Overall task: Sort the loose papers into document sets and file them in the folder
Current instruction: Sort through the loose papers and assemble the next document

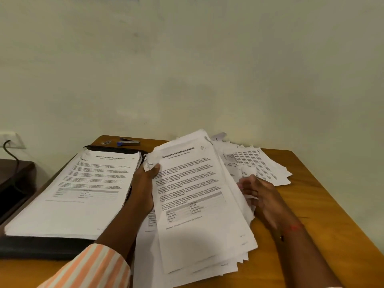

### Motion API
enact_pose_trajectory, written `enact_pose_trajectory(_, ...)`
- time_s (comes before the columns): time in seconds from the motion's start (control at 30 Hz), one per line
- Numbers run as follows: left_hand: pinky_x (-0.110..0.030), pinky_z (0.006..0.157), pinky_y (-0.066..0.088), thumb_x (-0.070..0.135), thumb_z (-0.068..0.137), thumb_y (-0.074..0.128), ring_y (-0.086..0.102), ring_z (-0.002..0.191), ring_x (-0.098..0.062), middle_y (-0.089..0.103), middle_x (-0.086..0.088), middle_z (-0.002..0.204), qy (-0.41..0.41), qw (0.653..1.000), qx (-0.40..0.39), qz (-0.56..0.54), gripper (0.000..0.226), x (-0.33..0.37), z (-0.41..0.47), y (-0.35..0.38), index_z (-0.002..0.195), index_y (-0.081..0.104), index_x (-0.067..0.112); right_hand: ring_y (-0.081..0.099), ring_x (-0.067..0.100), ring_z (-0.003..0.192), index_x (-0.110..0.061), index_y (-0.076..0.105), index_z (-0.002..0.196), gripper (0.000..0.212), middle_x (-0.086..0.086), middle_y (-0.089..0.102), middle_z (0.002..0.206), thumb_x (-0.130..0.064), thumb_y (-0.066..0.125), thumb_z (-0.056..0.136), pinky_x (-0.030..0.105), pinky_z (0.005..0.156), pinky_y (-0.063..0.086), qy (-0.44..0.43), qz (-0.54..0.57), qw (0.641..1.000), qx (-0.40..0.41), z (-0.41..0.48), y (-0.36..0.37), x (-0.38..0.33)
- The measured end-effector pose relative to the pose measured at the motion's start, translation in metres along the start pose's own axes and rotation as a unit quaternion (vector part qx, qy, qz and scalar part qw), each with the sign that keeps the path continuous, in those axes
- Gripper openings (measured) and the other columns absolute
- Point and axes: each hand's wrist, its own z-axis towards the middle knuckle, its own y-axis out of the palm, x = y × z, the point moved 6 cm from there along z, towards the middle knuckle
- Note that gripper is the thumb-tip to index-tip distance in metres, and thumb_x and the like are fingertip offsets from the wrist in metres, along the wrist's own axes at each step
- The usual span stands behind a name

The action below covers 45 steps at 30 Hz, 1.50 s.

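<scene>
**Head view: two hands on the middle sheaf, three heaps of paper on one table**

Both hands are at the sheaf [199, 196], one on each side and well apart. The left hand [144, 186] grips its left edge, with the thumb curled over the top sheet and the fingers hidden underneath. The right hand [259, 194] lies at the right edge with its fingers spread and nearly straight, the tips against crumpled sheets. It is blurred, so I can't make out finer detail. A striped sleeve [93, 267] covers the left forearm, and a red thread [294, 227] circles the right wrist.

I count three heaps of paper. The sheaf sits in the middle of the table [324, 204], its sheets fanned out untidily. Its long axis runs away from the person and leans a little right, with the heading "Sample Internship Documentation" at the far end. Left of it, one black folder [41, 246] lies open with a squared stack [83, 188] on it. That stack's heading is also at the far end, and its long axis slants toward the far right. Behind the right hand, a loose pile [264, 165] sprawls against the wall.

One blue-tipped stapler [128, 141] lies at the table's far edge, with a small metal item [106, 142] beside it.
</scene>
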Motion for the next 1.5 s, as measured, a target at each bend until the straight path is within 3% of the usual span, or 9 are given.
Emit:
enact_pose_trajectory(0.27,-0.059,0.083,0.060,0.021,0.096,0.069,0.075,0.099,-0.030,0.074,-0.004,0.119,0.019,0.996,0.042,0.071,0.048,-0.005,0.000,0.008,0.139,0.051,0.032,0.069,0.013,0.110,-0.030,0.057,0.128,0.045,-0.012,0.072,0.120,-0.024,0.077,0.087,0.035,0.091,0.058,-0.033,-0.143,0.980,-0.131,-0.006,0.046,0.006)
enact_pose_trajectory(0.4,-0.049,0.088,0.059,0.022,0.101,0.062,0.071,0.111,-0.032,0.072,-0.009,0.123,0.036,0.995,-0.047,0.079,0.032,0.000,-0.009,0.027,0.133,0.060,0.020,0.068,0.017,0.114,-0.020,0.064,0.124,0.031,-0.005,0.073,0.120,-0.013,0.069,0.094,0.042,0.098,0.055,-0.108,-0.090,0.990,-0.023,0.001,0.043,-0.003)
enact_pose_trajectory(0.57,-0.042,0.091,0.058,0.023,0.099,0.065,0.070,0.114,-0.026,0.072,-0.005,0.122,0.183,0.969,-0.055,0.159,0.027,0.029,-0.024,0.053,0.126,0.064,0.019,0.066,-0.007,0.100,-0.030,0.060,0.119,0.029,-0.023,0.072,0.102,-0.012,0.064,0.096,0.009,0.073,0.052,-0.206,-0.015,0.969,0.133,-0.010,0.045,-0.038)
enact_pose_trajectory(0.7,-0.013,0.079,0.054,0.007,0.100,0.059,0.068,0.100,0.003,0.071,0.019,0.105,0.342,0.918,0.013,0.202,0.019,0.064,-0.058,0.072,0.116,0.057,0.016,0.067,-0.003,0.101,-0.034,0.056,0.120,0.032,-0.024,0.070,0.105,-0.013,0.064,0.096,0.015,0.075,0.056,-0.264,0.034,0.947,0.180,-0.025,0.049,-0.056)
enact_pose_trajectory(0.8,-0.008,0.078,0.050,0.005,0.101,0.056,0.064,0.098,0.009,0.066,0.031,0.102,0.405,0.887,0.029,0.221,0.018,0.071,-0.071,0.078,0.110,0.052,0.020,0.068,0.008,0.108,-0.028,0.056,0.125,0.034,-0.017,0.071,0.114,-0.012,0.064,0.096,0.022,0.082,0.058,-0.282,0.053,0.943,0.169,-0.026,0.047,-0.060)
enact_pose_trajectory(0.97,-0.006,0.074,0.051,0.021,0.104,0.053,0.065,0.104,0.005,0.059,0.022,0.114,0.331,0.906,0.016,0.263,0.021,0.033,-0.059,0.074,0.123,0.043,0.022,0.062,0.002,0.116,-0.024,0.050,0.140,0.044,-0.010,0.064,0.129,-0.021,0.063,0.097,0.020,0.090,0.055,-0.217,-0.031,0.968,0.123,-0.008,0.053,-0.027)
enact_pose_trajectory(1.13,-0.020,0.076,0.059,0.054,0.093,0.044,0.065,0.100,-0.009,0.057,0.012,0.119,0.219,0.920,0.027,0.323,0.039,-0.005,-0.046,0.060,0.126,0.038,0.033,0.057,0.009,0.123,-0.021,0.051,0.143,0.046,-0.009,0.062,0.133,-0.024,0.063,0.098,0.038,0.109,0.047,-0.148,-0.071,0.980,0.111,0.003,0.058,0.008)
enact_pose_trajectory(1.4,-0.031,0.083,0.061,0.042,0.099,0.059,0.069,0.104,-0.007,0.066,0.018,0.120,0.196,0.931,-0.013,0.308,0.031,0.003,-0.030,0.050,0.128,0.050,0.037,0.059,-0.007,0.114,-0.028,0.056,0.135,0.041,-0.020,0.064,0.125,-0.018,0.066,0.096,0.008,0.091,0.045,-0.146,-0.079,0.983,0.083,0.003,0.054,-0.001)
enact_pose_trajectory(1.5,-0.039,0.090,0.059,0.043,0.097,0.064,0.070,0.110,-0.011,0.070,0.012,0.125,0.110,0.952,-0.078,0.274,0.037,0.010,-0.012,0.037,0.132,0.057,0.034,0.063,0.001,0.115,-0.025,0.059,0.134,0.040,-0.014,0.070,0.123,-0.015,0.066,0.095,0.017,0.095,0.051,-0.113,-0.035,0.993,-0.004,0.004,0.055,0.001)
